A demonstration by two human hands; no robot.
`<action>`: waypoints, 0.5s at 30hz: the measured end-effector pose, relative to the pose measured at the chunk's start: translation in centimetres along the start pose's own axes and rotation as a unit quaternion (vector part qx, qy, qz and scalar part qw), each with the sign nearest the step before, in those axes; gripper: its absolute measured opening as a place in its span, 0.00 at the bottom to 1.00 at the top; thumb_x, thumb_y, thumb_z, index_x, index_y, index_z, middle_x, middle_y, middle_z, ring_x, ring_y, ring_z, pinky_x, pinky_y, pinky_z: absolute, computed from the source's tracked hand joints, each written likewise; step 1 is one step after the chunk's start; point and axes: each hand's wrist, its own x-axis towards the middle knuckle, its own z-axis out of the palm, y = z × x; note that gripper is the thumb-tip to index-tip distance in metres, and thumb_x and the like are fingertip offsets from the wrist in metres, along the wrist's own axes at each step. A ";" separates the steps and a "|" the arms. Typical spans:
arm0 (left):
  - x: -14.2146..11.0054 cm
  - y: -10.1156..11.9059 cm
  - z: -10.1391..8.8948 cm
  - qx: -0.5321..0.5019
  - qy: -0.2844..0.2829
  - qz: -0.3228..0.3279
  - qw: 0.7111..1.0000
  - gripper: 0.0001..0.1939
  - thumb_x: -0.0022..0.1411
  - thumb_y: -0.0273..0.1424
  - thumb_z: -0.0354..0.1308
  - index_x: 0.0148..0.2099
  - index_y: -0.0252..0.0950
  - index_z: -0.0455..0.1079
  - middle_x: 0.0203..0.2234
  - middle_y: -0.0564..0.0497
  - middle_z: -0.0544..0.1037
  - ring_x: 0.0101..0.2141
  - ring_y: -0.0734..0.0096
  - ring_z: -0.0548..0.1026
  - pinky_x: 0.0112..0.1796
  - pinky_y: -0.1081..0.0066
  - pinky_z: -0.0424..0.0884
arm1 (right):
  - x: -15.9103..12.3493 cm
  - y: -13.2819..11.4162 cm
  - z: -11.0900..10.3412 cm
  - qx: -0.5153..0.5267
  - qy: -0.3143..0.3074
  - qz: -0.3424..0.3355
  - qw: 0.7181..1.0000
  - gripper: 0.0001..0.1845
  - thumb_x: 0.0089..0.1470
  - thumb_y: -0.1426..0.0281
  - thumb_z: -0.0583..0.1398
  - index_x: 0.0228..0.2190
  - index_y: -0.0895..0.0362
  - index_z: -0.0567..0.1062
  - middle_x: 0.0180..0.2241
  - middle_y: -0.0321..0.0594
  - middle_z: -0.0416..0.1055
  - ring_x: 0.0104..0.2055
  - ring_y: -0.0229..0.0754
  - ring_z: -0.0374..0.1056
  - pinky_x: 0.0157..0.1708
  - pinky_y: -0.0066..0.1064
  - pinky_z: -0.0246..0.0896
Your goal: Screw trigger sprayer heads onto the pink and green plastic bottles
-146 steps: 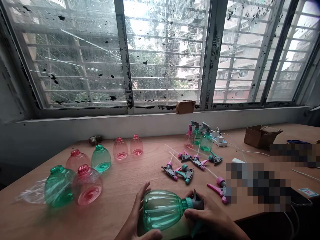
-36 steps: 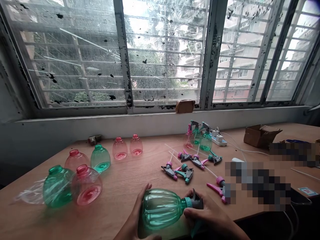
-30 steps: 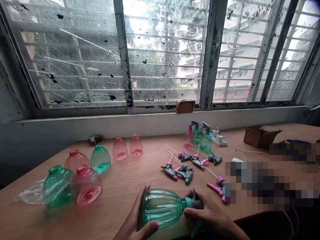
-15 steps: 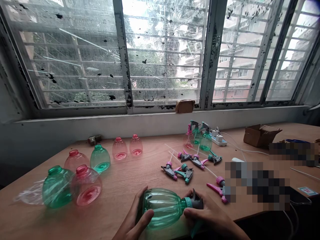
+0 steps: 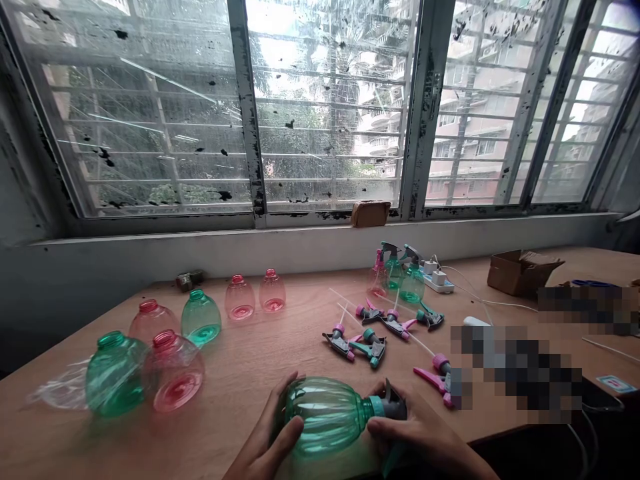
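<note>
A clear green spray bottle [image 5: 325,415] lies on its side between my hands at the table's near edge, its neck pointing right. My left hand [image 5: 270,433] is wrapped round the base, the thumb resting on the near side. On the teal collar and dark grey trigger head [image 5: 394,404] my right hand [image 5: 417,427] is closed; its lower fingers are hidden. Beyond the bottle lie several loose trigger sprayers [image 5: 371,347] with pink or teal parts and thin tubes. One pink-and-grey sprayer [image 5: 440,380] lies just past my right hand.
Several capless pink and green bottles [image 5: 173,373] stand at the left beside a plastic bag [image 5: 65,387]. Spray bottles with heads fitted [image 5: 412,283] stand at the back near a power strip [image 5: 440,281]. A cardboard box [image 5: 523,272] sits at the far right. Blurred patches cover items at right.
My left hand turns on the bottle's base: its thumb drops low, then rises onto the near side, and the ribbed body looks rotated. My right hand keeps its hold on the head.
</note>
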 end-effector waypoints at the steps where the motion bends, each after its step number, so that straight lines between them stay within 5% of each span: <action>1: 0.0 0.0 -0.1 -0.003 0.000 0.001 1.000 0.37 0.65 0.53 0.55 0.69 0.42 0.54 0.69 0.43 0.61 0.69 0.50 0.56 0.67 0.52 0.52 | 0.0 0.0 0.0 -0.005 0.001 0.001 1.000 0.24 0.43 0.57 0.74 0.34 0.57 0.71 0.23 0.33 0.75 0.25 0.42 0.71 0.25 0.27 0.63; 8: -0.4 -0.4 0.1 0.053 -0.037 0.067 0.996 0.46 0.59 0.51 0.64 0.72 0.49 0.45 0.71 0.48 0.57 0.70 0.49 0.51 0.66 0.54 0.55 | 0.0 -0.5 0.2 -0.017 0.003 0.012 1.000 0.27 0.41 0.53 0.74 0.34 0.55 0.71 0.23 0.32 0.75 0.26 0.45 0.73 0.27 0.30 0.65; 15: -0.2 0.2 0.0 0.023 -0.018 -0.002 1.000 0.42 0.62 0.56 0.57 0.70 0.42 0.50 0.71 0.43 0.55 0.70 0.48 0.51 0.68 0.47 0.44 | 0.0 -0.1 -0.1 -0.017 0.000 0.000 1.000 0.24 0.44 0.57 0.74 0.35 0.56 0.72 0.23 0.34 0.76 0.26 0.43 0.72 0.26 0.28 0.64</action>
